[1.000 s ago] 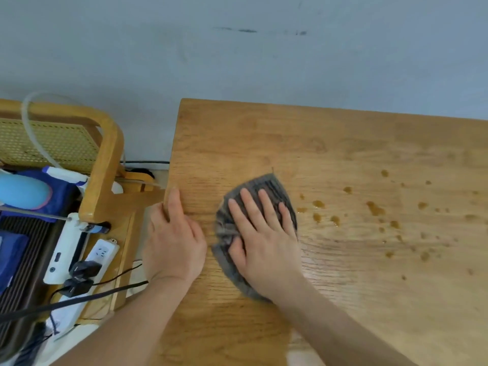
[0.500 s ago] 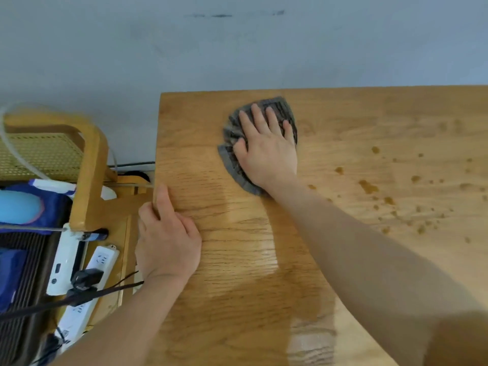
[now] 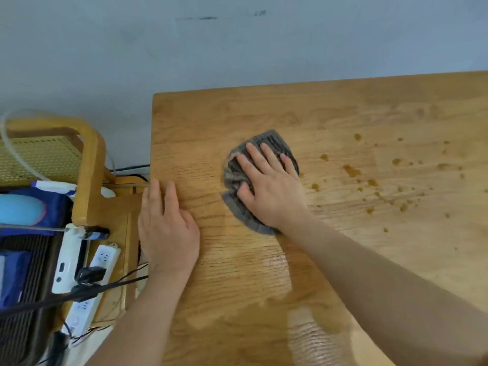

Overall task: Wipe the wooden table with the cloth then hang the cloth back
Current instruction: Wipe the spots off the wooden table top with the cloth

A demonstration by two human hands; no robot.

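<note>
1. The surface [image 3: 343, 114] is light-brown wood with visible grain, smooth and mostly satin. A wet, glossy sheen [image 3: 277, 262] lies at the lower centre of the frame.
2. The cloth [image 3: 274, 140] is grey fabric, matt, with a ribbed weave.
3. Brown spots [image 3: 351, 170] at the right of the frame look wet.
4. The chair [image 3: 89, 165] at the left has a smooth wooden frame and a woven cane panel [image 3: 39, 159].
5. The power strip [image 3: 101, 260] is white plastic.
6. The wall [image 3: 237, 48] is matt grey-blue.

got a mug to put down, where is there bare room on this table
Bare wood runs along the far edge of the wooden table, beyond the cloth under the right hand. A narrow strip lies between the left hand and the cloth. Right of the cloth, brown spots crowd the wood.
</note>
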